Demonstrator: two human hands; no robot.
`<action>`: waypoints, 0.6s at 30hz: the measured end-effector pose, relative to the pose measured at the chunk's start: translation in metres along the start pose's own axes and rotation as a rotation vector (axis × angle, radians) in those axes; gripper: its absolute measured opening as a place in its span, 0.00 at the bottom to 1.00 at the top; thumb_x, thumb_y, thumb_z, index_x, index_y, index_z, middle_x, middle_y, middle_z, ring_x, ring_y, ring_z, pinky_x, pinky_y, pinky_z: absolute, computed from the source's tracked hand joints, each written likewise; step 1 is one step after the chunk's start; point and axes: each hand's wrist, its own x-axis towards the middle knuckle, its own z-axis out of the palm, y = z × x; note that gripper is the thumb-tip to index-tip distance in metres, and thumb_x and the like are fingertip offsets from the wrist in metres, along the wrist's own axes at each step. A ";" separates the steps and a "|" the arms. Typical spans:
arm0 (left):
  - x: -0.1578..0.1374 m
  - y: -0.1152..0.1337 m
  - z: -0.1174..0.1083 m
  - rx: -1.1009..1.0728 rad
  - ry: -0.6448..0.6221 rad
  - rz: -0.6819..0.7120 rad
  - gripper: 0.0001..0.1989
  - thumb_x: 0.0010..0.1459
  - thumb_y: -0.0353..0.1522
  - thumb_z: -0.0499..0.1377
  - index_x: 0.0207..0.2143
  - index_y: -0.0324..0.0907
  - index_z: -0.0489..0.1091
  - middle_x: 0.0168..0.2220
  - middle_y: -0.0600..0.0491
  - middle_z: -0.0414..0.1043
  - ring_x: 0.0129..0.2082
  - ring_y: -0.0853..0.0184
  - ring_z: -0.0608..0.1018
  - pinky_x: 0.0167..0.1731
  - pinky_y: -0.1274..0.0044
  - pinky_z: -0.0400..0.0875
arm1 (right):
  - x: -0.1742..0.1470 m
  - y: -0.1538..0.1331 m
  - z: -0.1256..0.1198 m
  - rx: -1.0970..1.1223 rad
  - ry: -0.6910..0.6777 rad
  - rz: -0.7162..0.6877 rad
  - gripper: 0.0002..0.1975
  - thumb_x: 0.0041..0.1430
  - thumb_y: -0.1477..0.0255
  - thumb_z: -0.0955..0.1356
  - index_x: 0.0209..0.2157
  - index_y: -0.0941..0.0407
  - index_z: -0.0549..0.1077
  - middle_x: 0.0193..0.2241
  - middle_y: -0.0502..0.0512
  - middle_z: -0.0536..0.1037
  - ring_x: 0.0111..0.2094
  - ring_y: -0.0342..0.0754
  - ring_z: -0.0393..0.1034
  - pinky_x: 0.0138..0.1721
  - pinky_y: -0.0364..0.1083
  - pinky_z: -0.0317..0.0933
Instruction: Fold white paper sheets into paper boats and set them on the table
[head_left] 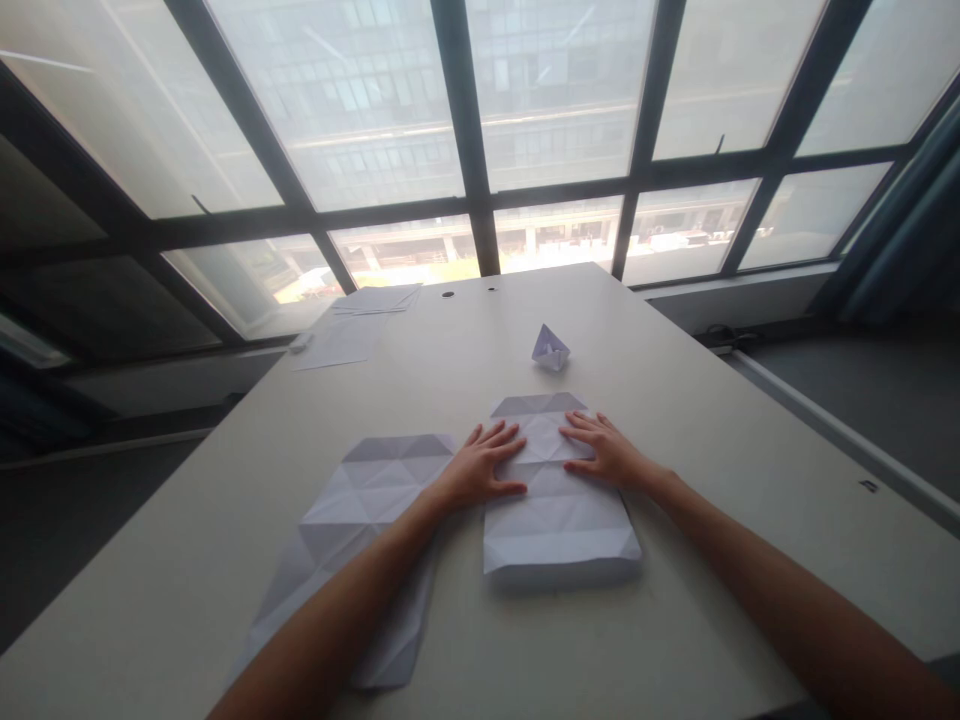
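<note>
A creased white paper sheet (559, 520) lies folded over on the table (675, 420) in front of me. My left hand (480, 468) presses flat on its left part, fingers spread. My right hand (604, 450) presses flat on its right part, fingers apart. Neither hand grips anything. A second creased sheet (360, 530) lies unfolded to the left, partly under my left forearm. A small folded paper figure (550, 348) stands beyond the hands.
Flat paper sheets (352, 325) lie at the table's far left corner. Two small round holes (448, 294) sit near the far edge. Large windows with dark frames (480, 200) stand behind the table. Floor drops away on both sides.
</note>
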 end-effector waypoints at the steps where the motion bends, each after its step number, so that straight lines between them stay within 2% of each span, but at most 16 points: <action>1: 0.000 0.000 0.000 -0.004 0.000 -0.007 0.40 0.52 0.56 0.59 0.64 0.52 0.57 0.68 0.51 0.48 0.68 0.52 0.50 0.65 0.57 0.39 | 0.000 0.000 0.000 0.003 0.001 0.001 0.32 0.58 0.54 0.68 0.60 0.53 0.65 0.65 0.63 0.57 0.66 0.60 0.48 0.64 0.63 0.40; 9: 0.004 -0.001 0.005 -0.065 0.076 -0.058 0.32 0.54 0.51 0.62 0.59 0.53 0.65 0.65 0.52 0.57 0.66 0.54 0.56 0.65 0.58 0.43 | -0.001 -0.001 0.001 0.045 0.048 0.015 0.34 0.59 0.58 0.68 0.64 0.51 0.59 0.63 0.60 0.61 0.65 0.59 0.51 0.64 0.63 0.40; 14: 0.005 -0.002 0.009 -0.104 0.128 -0.075 0.25 0.56 0.48 0.61 0.55 0.54 0.70 0.61 0.53 0.64 0.63 0.56 0.62 0.65 0.61 0.46 | -0.003 0.000 0.000 0.017 0.039 0.002 0.28 0.60 0.57 0.67 0.60 0.51 0.66 0.63 0.62 0.61 0.65 0.60 0.51 0.63 0.64 0.41; 18: 0.005 -0.004 0.009 -0.099 0.130 -0.066 0.23 0.57 0.48 0.60 0.54 0.54 0.71 0.61 0.54 0.64 0.63 0.56 0.63 0.65 0.61 0.46 | -0.004 0.000 0.000 -0.004 0.017 -0.021 0.30 0.58 0.56 0.69 0.60 0.51 0.66 0.65 0.62 0.57 0.66 0.62 0.49 0.63 0.65 0.40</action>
